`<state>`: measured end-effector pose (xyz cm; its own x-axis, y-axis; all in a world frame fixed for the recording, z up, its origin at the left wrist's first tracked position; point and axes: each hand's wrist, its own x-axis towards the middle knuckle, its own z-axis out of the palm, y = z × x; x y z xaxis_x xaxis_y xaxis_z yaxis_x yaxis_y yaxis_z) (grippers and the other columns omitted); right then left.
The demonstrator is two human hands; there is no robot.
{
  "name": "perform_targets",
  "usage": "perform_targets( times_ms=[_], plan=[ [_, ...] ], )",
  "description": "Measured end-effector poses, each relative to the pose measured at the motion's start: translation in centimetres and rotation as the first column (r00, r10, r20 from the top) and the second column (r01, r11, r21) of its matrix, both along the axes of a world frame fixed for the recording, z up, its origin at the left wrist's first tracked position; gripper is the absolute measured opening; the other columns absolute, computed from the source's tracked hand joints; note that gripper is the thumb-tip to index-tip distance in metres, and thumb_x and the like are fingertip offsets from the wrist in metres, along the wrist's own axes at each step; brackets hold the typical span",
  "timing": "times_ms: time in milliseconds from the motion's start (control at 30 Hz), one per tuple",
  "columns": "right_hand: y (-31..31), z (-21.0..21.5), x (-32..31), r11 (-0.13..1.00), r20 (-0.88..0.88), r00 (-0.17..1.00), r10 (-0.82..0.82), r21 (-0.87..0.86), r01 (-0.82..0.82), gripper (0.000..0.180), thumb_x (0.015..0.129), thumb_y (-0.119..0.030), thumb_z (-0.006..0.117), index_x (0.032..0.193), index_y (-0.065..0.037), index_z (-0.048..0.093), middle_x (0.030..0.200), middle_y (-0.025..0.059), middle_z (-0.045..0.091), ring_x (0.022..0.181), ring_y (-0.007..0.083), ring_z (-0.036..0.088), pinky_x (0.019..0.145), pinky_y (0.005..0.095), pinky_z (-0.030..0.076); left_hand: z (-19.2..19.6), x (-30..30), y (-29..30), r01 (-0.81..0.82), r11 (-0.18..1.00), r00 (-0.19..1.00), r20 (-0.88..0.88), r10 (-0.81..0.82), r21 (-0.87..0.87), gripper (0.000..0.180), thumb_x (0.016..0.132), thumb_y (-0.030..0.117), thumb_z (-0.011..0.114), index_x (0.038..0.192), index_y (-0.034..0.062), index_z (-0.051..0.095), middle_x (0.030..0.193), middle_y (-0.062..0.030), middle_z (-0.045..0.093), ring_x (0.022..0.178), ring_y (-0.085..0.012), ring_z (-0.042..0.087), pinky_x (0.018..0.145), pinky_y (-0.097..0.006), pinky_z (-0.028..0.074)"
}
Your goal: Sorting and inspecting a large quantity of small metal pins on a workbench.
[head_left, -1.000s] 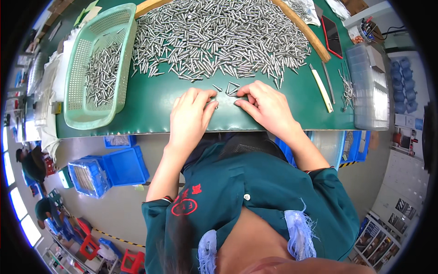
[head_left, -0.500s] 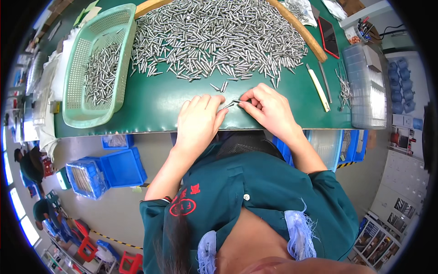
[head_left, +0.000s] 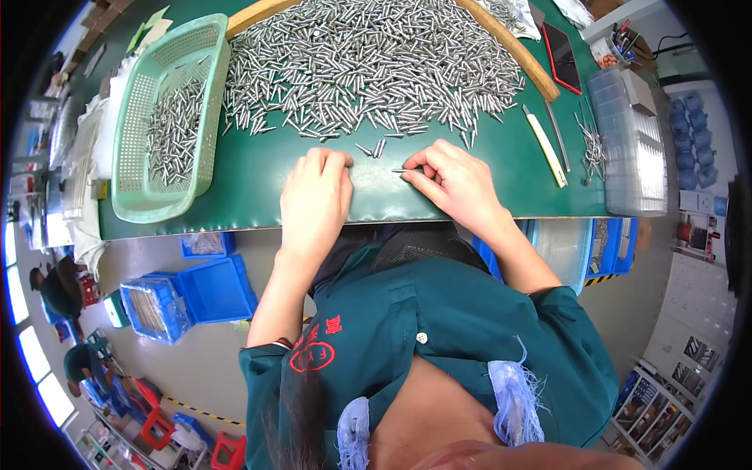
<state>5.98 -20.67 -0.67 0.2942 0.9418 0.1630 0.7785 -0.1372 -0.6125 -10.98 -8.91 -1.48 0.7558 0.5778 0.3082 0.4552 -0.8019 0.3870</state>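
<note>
My right hand (head_left: 460, 184) pinches a small metal pin (head_left: 399, 170) between thumb and fingertips, just above the green tabletop; the pin points left. To its left, my left hand (head_left: 315, 196) rests low over the table with the fingers curled together. Its fingertips are turned away, so whatever they hold is hidden. A few loose metal pins (head_left: 379, 148) lie between and slightly beyond the two hands. Farther back spreads a large heap of similar pins (head_left: 368, 63).
On the left, a pale green perforated basket (head_left: 125, 157) holds many pins. Wooden strips (head_left: 526, 63) border the heap. To the right lie a white-handled cutter (head_left: 544, 146), a thin metal strip (head_left: 557, 135), long metal pieces (head_left: 591, 145), a red-edged phone (head_left: 562, 59) and a clear plastic box (head_left: 627, 149).
My left hand has moved left, away from the right, and its fingers have curled in. The right hand has stayed nearly in place, still pinching a pin.
</note>
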Motion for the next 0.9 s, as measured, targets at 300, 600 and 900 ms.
perform_targets(
  times_ms=[300, 600, 900],
  plan=[
    [-0.1, -0.7, -0.1, 0.998, -0.029, 1.000, -0.003, 0.065, 0.005, 0.009, 0.074, -0.013, 0.069, 0.080, -0.008, 0.064, 0.066, 0.0011, 0.050, 0.054, 0.0099, 0.051, 0.049, 0.0242, 0.042, 0.1, 3.0, -0.1, -0.046, 0.997, 0.997, 0.066, 0.050, -0.065, 0.015, 0.075, 0.016, 0.064, 0.087, 0.0072, 0.059, 0.086, -0.0072, 0.055, 0.081, -0.0253, 0.055, 0.070, -0.037, 0.046],
    [-0.3, -0.6, 0.0, 0.999, -0.046, 0.999, -0.003, 0.052, 0.006, 0.011, 0.077, -0.019, 0.066, 0.078, -0.010, 0.059, 0.069, 0.0022, 0.052, 0.063, 0.0176, 0.056, 0.056, 0.0316, 0.045, 1.0, 1.6, 1.2, 0.170, 0.984, 0.983, -0.061, -0.173, -0.052, 0.020, 0.076, 0.009, 0.060, 0.096, 0.0062, 0.057, 0.092, -0.0068, 0.054, 0.086, -0.0244, 0.054, 0.073, -0.035, 0.047],
    [0.4, 0.3, 0.4, 0.994, -0.098, 0.990, 0.104, 0.045, -0.100, 0.009, 0.077, -0.013, 0.067, 0.080, -0.007, 0.060, 0.072, 0.0028, 0.052, 0.062, 0.0148, 0.054, 0.055, 0.0284, 0.044, 0.8, 0.9, 2.0, 0.148, 0.982, 0.973, -0.198, -0.123, 0.121, 0.025, 0.077, 0.008, 0.060, 0.102, 0.0069, 0.057, 0.089, -0.0079, 0.056, 0.082, -0.0245, 0.057, 0.070, -0.034, 0.048]
  ],
)
